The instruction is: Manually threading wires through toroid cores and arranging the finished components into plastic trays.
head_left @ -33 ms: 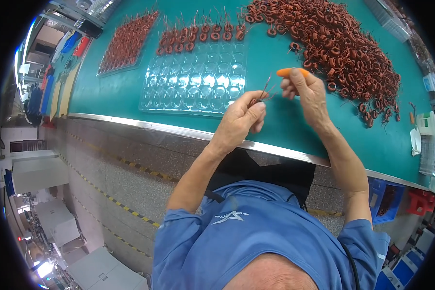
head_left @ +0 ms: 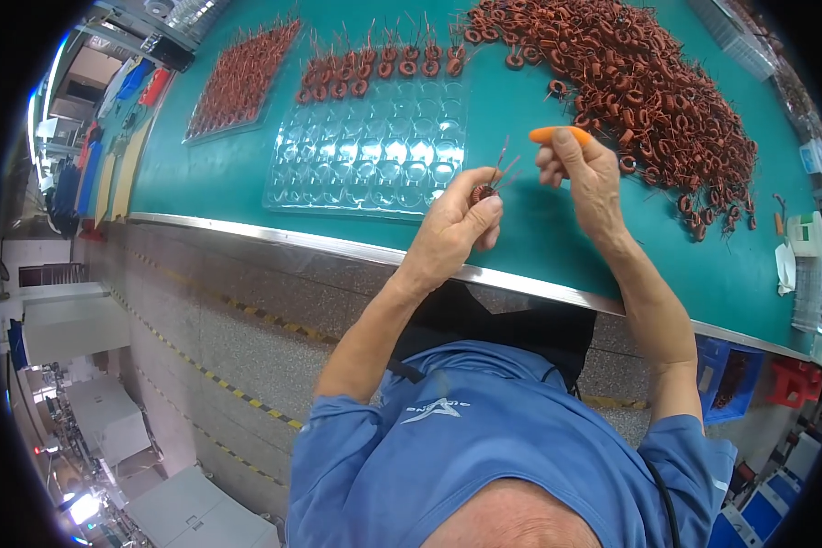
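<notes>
My left hand point(head_left: 457, 212) is closed on a small toroidal coil point(head_left: 482, 193), pinching it between thumb and fingers above the bench's front edge. Its thin wire leads stick up and to the right. To the right and a little farther off, my right hand point(head_left: 586, 173) grips an orange-handled tool point(head_left: 557, 136) that points left; I cannot make out a working tip. The two hands are apart, and the tool does not touch the coil. Beyond my left hand lies a clear plastic tray point(head_left: 356, 173) with round pockets, its far rows holding coils point(head_left: 384, 68) with upright leads.
A big heap of reddish-brown coils point(head_left: 630, 82) covers the far right of the green bench point(head_left: 521, 247). A second tray full of coils point(head_left: 245, 78) stands at the far left. Clear plastic trays point(head_left: 740, 41) are at the far right corner. Below the bench sits a blue bin point(head_left: 729, 379).
My right hand has shifted slightly to the right with the orange-handled tool, away from the coil. My left hand keeps its hold, with the coil's leads tilted a little differently.
</notes>
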Demonstrator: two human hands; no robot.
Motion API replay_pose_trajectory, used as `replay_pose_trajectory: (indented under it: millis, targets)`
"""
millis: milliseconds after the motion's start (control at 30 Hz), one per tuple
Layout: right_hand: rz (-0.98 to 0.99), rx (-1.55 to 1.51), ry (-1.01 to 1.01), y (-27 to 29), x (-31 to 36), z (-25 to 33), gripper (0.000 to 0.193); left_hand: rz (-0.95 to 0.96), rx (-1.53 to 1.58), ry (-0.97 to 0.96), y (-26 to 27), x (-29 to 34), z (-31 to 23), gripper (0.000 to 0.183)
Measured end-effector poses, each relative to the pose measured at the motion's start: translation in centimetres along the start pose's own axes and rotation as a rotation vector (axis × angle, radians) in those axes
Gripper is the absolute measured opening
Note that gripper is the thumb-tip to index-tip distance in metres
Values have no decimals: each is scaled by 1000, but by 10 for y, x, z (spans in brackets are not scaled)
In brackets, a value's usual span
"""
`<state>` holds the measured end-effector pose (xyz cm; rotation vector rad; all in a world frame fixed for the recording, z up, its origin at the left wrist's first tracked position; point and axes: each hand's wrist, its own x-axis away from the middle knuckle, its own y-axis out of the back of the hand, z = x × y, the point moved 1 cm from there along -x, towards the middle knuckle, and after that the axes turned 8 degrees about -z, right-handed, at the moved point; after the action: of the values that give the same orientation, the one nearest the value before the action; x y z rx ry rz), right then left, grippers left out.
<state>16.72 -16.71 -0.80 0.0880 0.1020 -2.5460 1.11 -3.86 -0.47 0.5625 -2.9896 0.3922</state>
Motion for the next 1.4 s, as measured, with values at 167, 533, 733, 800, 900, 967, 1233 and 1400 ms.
replay_pose_trajectory:
  millis: [167,533,733,800,900,967,1233,1400]
  targets:
    - [156,-25,-24,-9,13,5,29,-81,-35,-75,4,3,8,37]
    - [206,177,-27,-17,18,14,19,-165,-442,-205,-11,-3,15,27]
    - [234,260,11,-21,17,17,16,-235,-516,-256,-12,0,19,28]
    - [220,245,52,-16,16,15,15,-242,-438,-240,-14,2,22,32]
    - [57,97,117,-15,11,21,14,-295,-393,-368,-9,8,33,35]
    - [32,218,159,-21,-5,33,14,-271,-384,-396,-5,6,36,34]
    - [272,551,480,-119,-109,45,20,-300,-386,-475,-3,5,32,17]
    - [366,742,547,-166,-154,23,25,-288,-341,-481,-1,7,31,15]
